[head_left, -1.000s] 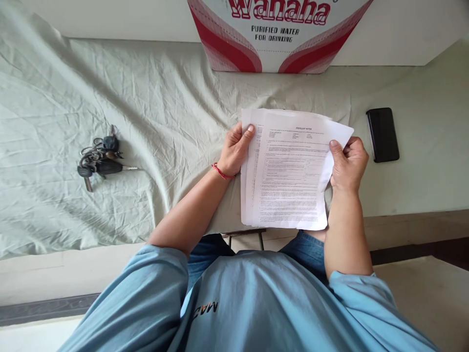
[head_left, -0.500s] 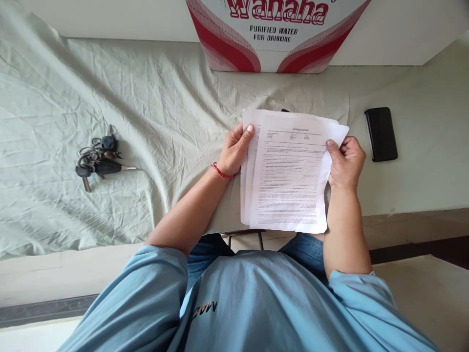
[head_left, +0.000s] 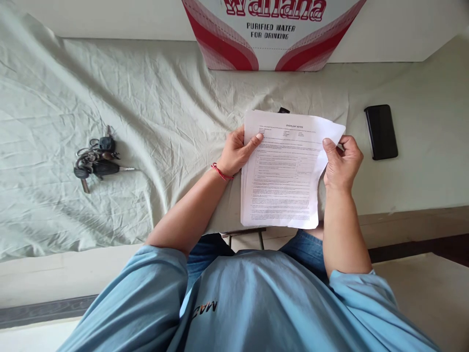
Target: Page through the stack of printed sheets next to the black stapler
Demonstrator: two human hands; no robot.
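- Left hand [head_left: 236, 152], centre of the frame: thumb laid across the upper left part of the top sheet, fingers hidden behind the stack, so pinching the left edge; thin red cord around the wrist.
- Right hand [head_left: 341, 161], centre right: thumb pressed on the front of the right edge near the top corner, fingers curled behind, pinching that edge.
- Stack of printed sheets [head_left: 284, 181], held between both hands at centre frame, lifted off the surface; top page covered in fine printed lines under a small heading, too small to read; edges of lower sheets fanned out slightly along the left side; upper right corner bent outward beyond the thumb.
- Small dark item [head_left: 283, 110], just above the top edge of the sheets, mostly hidden; kind cannot be told.
- Pale green creased cloth [head_left: 146, 98], spread over the bench across the upper half of the frame.
- Black phone [head_left: 381, 132], right of the right hand, lying flat on the cloth, screen dark.
- Bunch of keys [head_left: 97, 159], left of frame, well apart from the left hand, resting on the cloth.
- Red and white carton [head_left: 271, 34], top centre, printed "PURIFIED WATER FOR DRINKING", standing at the far edge of the cloth.
- Blue shirt [head_left: 249, 303] and denim, lower frame.
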